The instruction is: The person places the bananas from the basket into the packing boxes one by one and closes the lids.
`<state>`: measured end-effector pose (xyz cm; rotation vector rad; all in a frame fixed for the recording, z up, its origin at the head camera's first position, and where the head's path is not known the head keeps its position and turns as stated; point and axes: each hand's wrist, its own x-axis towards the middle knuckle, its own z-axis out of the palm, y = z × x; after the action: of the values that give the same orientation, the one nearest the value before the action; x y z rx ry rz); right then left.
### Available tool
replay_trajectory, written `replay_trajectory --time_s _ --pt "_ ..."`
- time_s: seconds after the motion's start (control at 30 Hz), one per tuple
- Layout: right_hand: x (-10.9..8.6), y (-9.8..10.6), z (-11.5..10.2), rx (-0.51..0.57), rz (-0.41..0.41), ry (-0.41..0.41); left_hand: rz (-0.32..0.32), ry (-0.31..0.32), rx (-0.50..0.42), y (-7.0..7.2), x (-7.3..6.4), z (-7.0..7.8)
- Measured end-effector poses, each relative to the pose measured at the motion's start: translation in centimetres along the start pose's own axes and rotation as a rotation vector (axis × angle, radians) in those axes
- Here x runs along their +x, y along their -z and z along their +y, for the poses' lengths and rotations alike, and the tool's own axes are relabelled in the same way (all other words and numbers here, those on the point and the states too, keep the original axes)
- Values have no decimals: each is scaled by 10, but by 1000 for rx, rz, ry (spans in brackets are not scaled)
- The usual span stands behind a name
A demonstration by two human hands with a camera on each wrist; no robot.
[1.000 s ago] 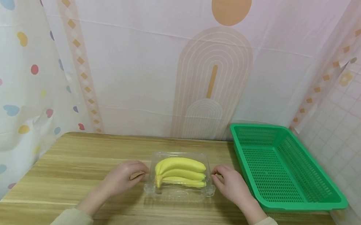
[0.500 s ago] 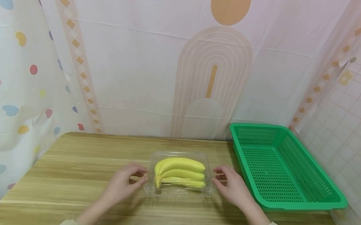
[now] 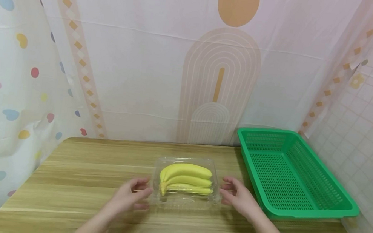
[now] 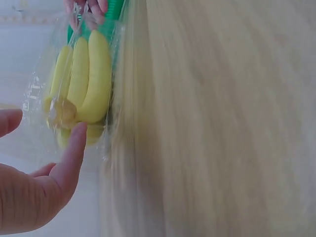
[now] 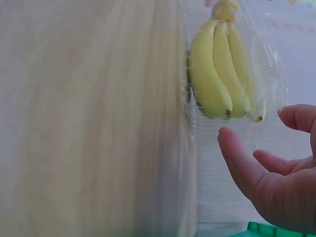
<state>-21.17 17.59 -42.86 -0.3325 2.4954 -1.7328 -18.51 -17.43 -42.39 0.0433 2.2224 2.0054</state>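
Observation:
A clear plastic clamshell box sits on the wooden table, closed over a bunch of yellow bananas. The stem end points left in the head view. At the box's left side is my left hand, fingers spread and slightly bent, fingertips right by the wall. My right hand stands at the opposite side in the same way, thumb and fingers apart. In the left wrist view, an extended finger overlaps the box's near end. From the right wrist, the fingers show close to the banana tips, gripping nothing.
A green plastic basket with perforated walls stands at the right of the table, just beyond my right hand. Behind the table hangs a pale patterned curtain, and a dotted one hangs at the left.
Both hands have loosened from the box's sides, fingers spreading and drawing slightly toward me and outward. The box and bananas have stayed in place.

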Motion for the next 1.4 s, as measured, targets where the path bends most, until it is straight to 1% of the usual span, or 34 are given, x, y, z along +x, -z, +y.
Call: replay_trajectory --time_s 0.07,0.17,0.3,0.47,0.67,0.77,1.1,1.4 --pt "-1 0 1 37 -13 -20 -4 37 -44 -1 -1 0" --pt "-1 -1 2 104 -41 -47 -13 69 -104 -4 -2 -1" --pt "-1 -2 3 204 -90 -68 -50 78 -155 -6 -4 -3" --pt "-1 -4 4 289 -124 -86 -61 94 -197 -9 -5 -6" --pt "0 -7 4 338 -119 -128 -25 103 -289 -13 -4 -13" --pt "0 -8 4 364 -123 -143 -1 101 -318 -15 -5 -14" --pt "-1 -9 5 444 -138 -160 52 112 -365 -20 -5 -12" --pt "-1 -10 5 467 -129 -152 82 99 -385 -23 -6 -10"
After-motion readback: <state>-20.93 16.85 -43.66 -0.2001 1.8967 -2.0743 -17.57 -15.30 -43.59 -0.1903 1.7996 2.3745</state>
